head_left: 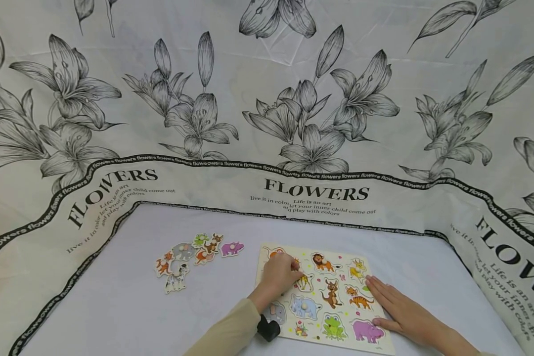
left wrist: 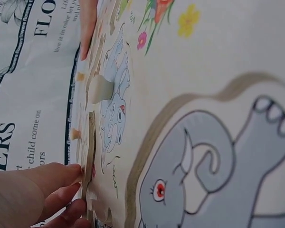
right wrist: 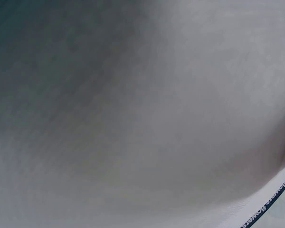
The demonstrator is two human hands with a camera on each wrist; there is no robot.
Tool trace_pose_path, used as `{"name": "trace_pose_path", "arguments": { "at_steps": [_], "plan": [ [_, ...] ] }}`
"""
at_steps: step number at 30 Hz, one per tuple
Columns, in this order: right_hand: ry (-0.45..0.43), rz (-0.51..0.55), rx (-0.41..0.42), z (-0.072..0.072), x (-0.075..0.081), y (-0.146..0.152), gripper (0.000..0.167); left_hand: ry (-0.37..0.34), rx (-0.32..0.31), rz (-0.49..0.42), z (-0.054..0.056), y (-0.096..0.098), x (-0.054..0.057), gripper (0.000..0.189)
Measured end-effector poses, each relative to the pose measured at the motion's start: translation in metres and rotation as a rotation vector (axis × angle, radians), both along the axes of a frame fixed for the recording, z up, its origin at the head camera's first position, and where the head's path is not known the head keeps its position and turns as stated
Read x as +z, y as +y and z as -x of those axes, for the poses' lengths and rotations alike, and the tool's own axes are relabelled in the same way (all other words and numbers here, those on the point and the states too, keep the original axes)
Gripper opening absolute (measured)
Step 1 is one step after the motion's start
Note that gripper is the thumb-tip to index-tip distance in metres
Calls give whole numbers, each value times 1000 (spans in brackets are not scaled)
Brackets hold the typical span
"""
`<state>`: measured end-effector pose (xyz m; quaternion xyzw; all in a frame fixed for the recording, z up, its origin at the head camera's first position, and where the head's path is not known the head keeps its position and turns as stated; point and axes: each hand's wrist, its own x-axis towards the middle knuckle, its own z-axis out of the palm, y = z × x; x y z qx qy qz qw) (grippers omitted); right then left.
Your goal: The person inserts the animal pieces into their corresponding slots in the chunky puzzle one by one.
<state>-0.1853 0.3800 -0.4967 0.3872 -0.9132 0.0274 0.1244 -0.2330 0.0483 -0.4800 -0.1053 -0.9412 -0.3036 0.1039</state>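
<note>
A wooden animal puzzle board (head_left: pixel 290 250) lies on the white cloth. My left hand (head_left: pixel 281 277) reaches over its left part, fingers pinching the giraffe piece (head_left: pixel 305 284). In the left wrist view, my left hand (left wrist: pixel 42 190) has its fingertips at the edge of a slightly raised piece (left wrist: pixel 90 152). A knobbed blue rhinoceros piece (head_left: pixel 309 311) sits in the board nearby. The grey elephant recess (left wrist: pixel 209 161) shows a printed picture. My right hand (head_left: pixel 402 309) rests with straight fingers on the board's right edge. The right wrist view is mostly blurred cloth.
Left of the board lie several loose pieces, among them a zebra (head_left: pixel 175 279), a grey elephant (head_left: pixel 183 251) and a purple hippo (head_left: pixel 232 248). A black wrist strap (head_left: pixel 268 328) hangs over the board's left edge. Flower-printed cloth (head_left: pixel 311 198) rises behind.
</note>
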Motion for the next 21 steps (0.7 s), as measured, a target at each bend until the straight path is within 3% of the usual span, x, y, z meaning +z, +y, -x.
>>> {"name": "trace_pose_path", "arguments": {
  "at_steps": [21],
  "plan": [
    [-6, 3, -9, 0, 0, 1, 80, -17, -45, -66, -2, -1, -2, 13]
  ]
}}
